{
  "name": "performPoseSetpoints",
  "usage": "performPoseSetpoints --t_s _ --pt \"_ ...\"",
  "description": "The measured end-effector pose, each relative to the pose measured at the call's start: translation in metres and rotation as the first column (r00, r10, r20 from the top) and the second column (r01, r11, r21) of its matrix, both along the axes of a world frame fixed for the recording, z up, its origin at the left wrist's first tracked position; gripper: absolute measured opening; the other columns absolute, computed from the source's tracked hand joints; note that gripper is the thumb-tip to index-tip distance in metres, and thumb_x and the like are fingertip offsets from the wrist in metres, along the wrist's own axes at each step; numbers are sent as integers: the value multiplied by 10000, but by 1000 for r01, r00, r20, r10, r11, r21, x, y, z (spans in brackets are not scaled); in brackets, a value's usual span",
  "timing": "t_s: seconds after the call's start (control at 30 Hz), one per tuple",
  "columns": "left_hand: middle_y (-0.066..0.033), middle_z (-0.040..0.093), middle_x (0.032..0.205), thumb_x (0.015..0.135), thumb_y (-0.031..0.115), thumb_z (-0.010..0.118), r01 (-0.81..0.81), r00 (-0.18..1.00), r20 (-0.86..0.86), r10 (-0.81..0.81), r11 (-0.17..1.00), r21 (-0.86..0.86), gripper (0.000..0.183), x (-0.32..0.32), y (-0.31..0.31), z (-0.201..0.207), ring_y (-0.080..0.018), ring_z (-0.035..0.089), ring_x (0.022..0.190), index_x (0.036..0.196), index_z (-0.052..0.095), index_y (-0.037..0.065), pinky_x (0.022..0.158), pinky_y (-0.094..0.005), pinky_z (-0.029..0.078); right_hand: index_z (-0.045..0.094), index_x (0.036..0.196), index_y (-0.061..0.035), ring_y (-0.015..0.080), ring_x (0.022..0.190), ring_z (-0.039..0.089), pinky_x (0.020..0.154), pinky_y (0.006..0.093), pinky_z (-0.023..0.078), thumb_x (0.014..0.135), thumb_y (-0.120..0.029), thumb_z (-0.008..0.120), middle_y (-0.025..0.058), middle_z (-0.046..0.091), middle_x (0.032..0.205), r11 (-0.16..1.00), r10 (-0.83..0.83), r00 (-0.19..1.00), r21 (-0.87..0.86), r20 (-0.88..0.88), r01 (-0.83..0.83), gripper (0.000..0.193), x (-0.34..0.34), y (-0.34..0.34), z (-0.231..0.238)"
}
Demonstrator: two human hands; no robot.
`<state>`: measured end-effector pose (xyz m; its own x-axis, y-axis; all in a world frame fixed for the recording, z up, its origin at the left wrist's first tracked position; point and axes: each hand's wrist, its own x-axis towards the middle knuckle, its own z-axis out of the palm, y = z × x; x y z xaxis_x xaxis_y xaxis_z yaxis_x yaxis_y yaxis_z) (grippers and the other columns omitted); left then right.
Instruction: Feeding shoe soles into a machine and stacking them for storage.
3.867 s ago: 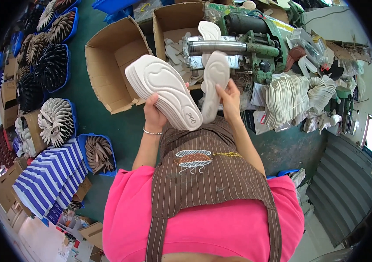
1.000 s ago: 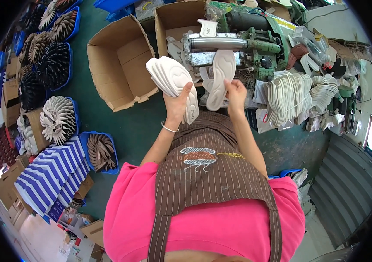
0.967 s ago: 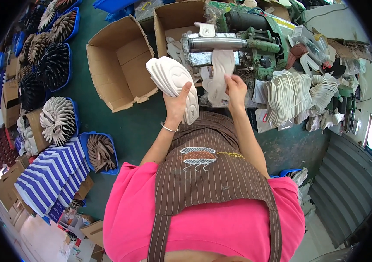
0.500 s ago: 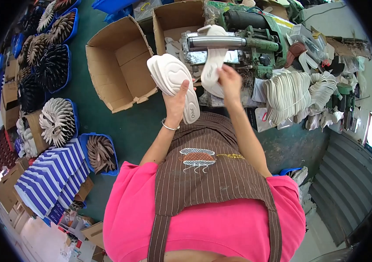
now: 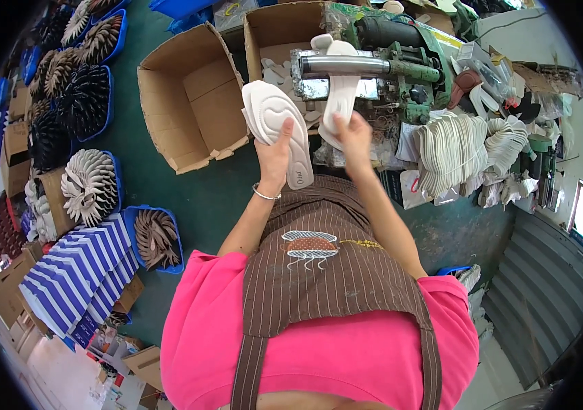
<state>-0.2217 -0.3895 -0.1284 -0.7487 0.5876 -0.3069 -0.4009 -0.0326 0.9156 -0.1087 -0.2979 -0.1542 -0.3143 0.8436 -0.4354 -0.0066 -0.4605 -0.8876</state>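
Note:
My left hand (image 5: 275,156) is closed around a small stack of white shoe insoles (image 5: 279,102), its thumb lying across the top one. The insoles are fanned a little at their wide ends. To the right, my right hand (image 5: 355,140) pinches the near end of a single white insole (image 5: 340,99). That insole runs under the shiny metal roller (image 5: 343,65) of a green machine (image 5: 411,92), and its far end shows beyond the roller. A small pale piece (image 5: 321,42) sits beside that far end.
An open cardboard box (image 5: 195,102) stands left of the stack; a second box (image 5: 281,34) behind holds pale pieces. Piles of white insoles (image 5: 452,154) lie right of the machine. Blue bins (image 5: 154,239) of fanned insoles line the left side. A corrugated metal sheet (image 5: 544,287) stands at right.
My right hand has shifted slightly, and the insole in it now shows a narrower face, tilted differently at the roller. The stack in my left hand has turned slightly, barely shifting.

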Motion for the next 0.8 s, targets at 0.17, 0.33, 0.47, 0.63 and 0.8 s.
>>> performPoseSetpoints --t_s 0.17,0.33,0.47,0.63,0.8 --pt "-48 593 1055 818 233 707 -7 1000 -3 7 1000 12 432 1 -6 -7 -126 552 942 1135 528 -1 837 -264 438 615 884 30 75 783 568 727 246 482 908 -187 568 35 638 840 969 233 971 65 52 -237 224 -8 -55 32" --pt "-49 590 1033 876 336 620 8 999 -41 -7 1000 20 460 3 -9 -14 -128 554 911 1177 501 10 818 -260 444 478 1022 13 85 795 573 742 212 470 887 -75 572 51 607 788 956 267 951 170 -156 -241 187 3 -66 21" --pt "-52 586 950 916 550 387 21 953 291 -87 975 221 607 -13 -13 -7 -127 555 840 1196 478 19 747 -253 462 508 994 8 94 707 582 655 226 482 876 -85 583 54 615 805 1000 -11 998 17 69 10 167 22 -25 0" --pt "-59 589 885 914 600 314 181 971 132 -201 972 148 624 -13 -15 -6 -118 561 770 1079 492 26 708 -250 468 553 1085 56 153 796 651 713 290 536 917 -188 542 114 662 906 991 131 991 32 -18 -131 296 -1 16 5" --pt "-84 464 1231 879 646 314 184 982 32 -186 982 50 757 -8 -26 -20 -189 495 1101 1305 337 21 903 -319 433 592 979 25 82 765 593 665 221 485 863 -144 632 60 651 867 923 357 931 128 72 -364 209 -23 -50 47"
